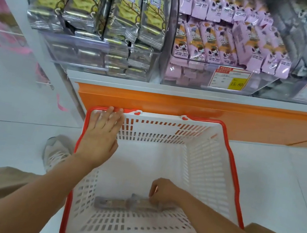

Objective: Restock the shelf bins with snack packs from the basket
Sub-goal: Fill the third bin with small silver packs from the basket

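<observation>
Snack packs [125, 204]: lower middle of the frame, lying on the basket floor by its near wall; two or so, blurred.
Right hand [164, 191]: lower right of centre, fingers curled down onto the right end of the packs, pinching it as far as the blur allows.
Basket [236, 191]: centre of the frame, on the floor tiles; only those packs show inside, so unloading looks nearly finished.
Left hand [103, 134]: left of centre, fingers straight, resting flat on the far left corner of the red rim, clasping nothing.
Shelf bins [186, 73]: upper frame; yellow-green packs at left, lilac in the middle, grey at right, all looking well filled.
Left to do: lift out the last packs and place them in their matching bin.
Hard to make out: the packs' print is smeared, so their count and their bin are unclear; the right bin is cut off by the frame edge.
</observation>
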